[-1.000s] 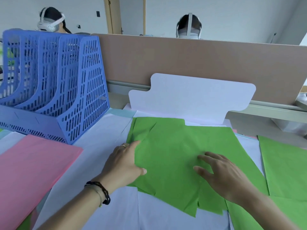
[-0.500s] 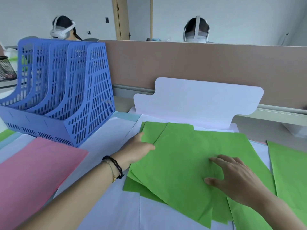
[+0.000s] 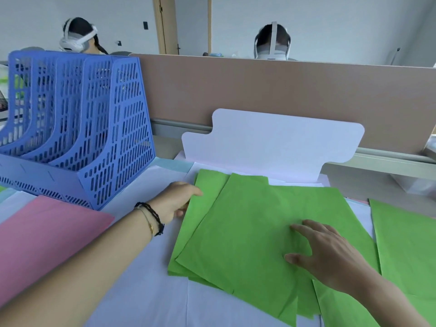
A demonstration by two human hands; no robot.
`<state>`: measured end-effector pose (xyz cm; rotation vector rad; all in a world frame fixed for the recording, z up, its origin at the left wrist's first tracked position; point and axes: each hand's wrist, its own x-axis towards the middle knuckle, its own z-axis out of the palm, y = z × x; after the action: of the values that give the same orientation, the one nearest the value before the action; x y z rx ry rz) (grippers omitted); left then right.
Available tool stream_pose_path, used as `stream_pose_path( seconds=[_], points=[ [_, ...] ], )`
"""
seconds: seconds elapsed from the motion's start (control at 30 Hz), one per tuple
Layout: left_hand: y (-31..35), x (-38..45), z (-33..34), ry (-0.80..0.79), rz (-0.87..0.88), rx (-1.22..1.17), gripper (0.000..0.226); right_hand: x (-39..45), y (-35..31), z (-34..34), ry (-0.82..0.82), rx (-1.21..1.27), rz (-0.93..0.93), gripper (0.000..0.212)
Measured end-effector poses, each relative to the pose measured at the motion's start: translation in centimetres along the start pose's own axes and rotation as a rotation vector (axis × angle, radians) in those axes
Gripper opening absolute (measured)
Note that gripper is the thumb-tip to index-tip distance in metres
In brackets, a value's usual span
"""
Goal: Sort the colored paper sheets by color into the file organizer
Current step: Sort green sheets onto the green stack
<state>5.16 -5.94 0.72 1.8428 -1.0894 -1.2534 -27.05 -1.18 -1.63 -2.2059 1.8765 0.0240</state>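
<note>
The green sheets (image 3: 259,232) lie fanned in a loose stack at the middle of the table (image 3: 141,291). The left hand (image 3: 175,200) grips the stack's far-left edge, its fingertips hidden beneath the paper. The right hand (image 3: 330,256) rests flat on top, fingers spread. White sheets lie bare between the stack and the blue file organizer (image 3: 77,128) at far left. A pink sheet (image 3: 42,237) is cut off at the left border.

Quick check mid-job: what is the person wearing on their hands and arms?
Both forearms are bare, no sleeves showing. The left hand has a black braided cord bracelet and a thin gold chain bracelet at the wrist. The right hand shows no jewellery or glove.
</note>
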Motion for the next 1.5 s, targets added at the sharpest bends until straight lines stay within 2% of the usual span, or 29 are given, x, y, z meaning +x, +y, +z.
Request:
stream_pose_path(
  seconds=[0.03,0.1,0.13,0.27,0.37,0.5,0.57,0.7,0.8,0.9,1.0,1.17,1.23,1.3,1.4,1.5],
  points=[
    [-0.1,0.1,-0.2,-0.013,-0.016,-0.003,0.027,0.0,0.0,0.0,0.001,-0.004,0.001,0.091],
    [-0.2,0.8,-0.3,-0.031,-0.025,0.013,0.060,-0.1,-0.1,0.1,0.011,-0.007,0.001,0.091],
    [-0.2,0.8,-0.4,-0.023,0.003,0.035,0.067,-0.1,-0.2,0.1,0.015,-0.010,-0.002,0.090],
    [-0.7,-0.3,-0.4,0.001,0.119,0.046,0.026,-0.2,-0.4,0.1,0.021,-0.020,-0.008,0.085],
    [-1.9,-0.5,-0.6,0.021,0.183,0.047,0.017,-0.3,-0.7,0.2,0.024,0.029,-0.023,0.079],
    [-2.5,-0.8,-0.3,0.005,0.310,0.131,0.018,-0.5,-0.9,-0.5,-0.026,0.192,-0.116,0.074],
    [-2.5,-0.9,0.0,-0.037,0.350,0.185,0.029,-0.4,-0.2,-1.0,-0.034,0.198,-0.117,0.076],
    [-3.3,-0.2,0.6,-0.077,0.345,0.248,0.054,-0.2,1.7,-1.6,-0.082,0.093,-0.016,0.094],
    [-4.3,0.5,1.6,0.067,0.371,0.342,0.090,0.0,1.9,-1.3,-0.130,0.029,-0.008,0.102],
    [-4.7,1.0,2.1,0.102,0.373,0.289,0.099,0.0,1.1,-0.9,-0.075,-0.025,-0.005,0.105],
    [-4.2,0.2,2.5,0.088,0.366,0.244,0.093,0.1,0.5,-0.2,-0.047,-0.062,-0.029,0.120],
    [-3.9,-0.1,0.3,0.131,0.215,0.133,0.040,-0.2,2.5,-1.8,-0.182,0.050,-0.025,0.127],
    [-3.8,-0.5,-1.1,0.140,0.185,0.121,0.033,-0.4,3.1,-2.0,-0.222,0.003,-0.012,0.129],
    [-3.8,-0.7,-2.2,0.152,0.163,0.109,0.031,-0.3,3.2,-1.7,-0.178,0.008,-0.008,0.122],
    [-3.9,-0.8,-3.2,0.115,0.124,0.081,0.016,0.3,3.2,-1.5,0.002,0.016,0.008,0.104],
    [-4.2,-1.1,-3.1,0.072,0.133,0.174,0.021,0.6,2.7,-1.3,0.051,0.053,0.040,0.101]
  ],
)
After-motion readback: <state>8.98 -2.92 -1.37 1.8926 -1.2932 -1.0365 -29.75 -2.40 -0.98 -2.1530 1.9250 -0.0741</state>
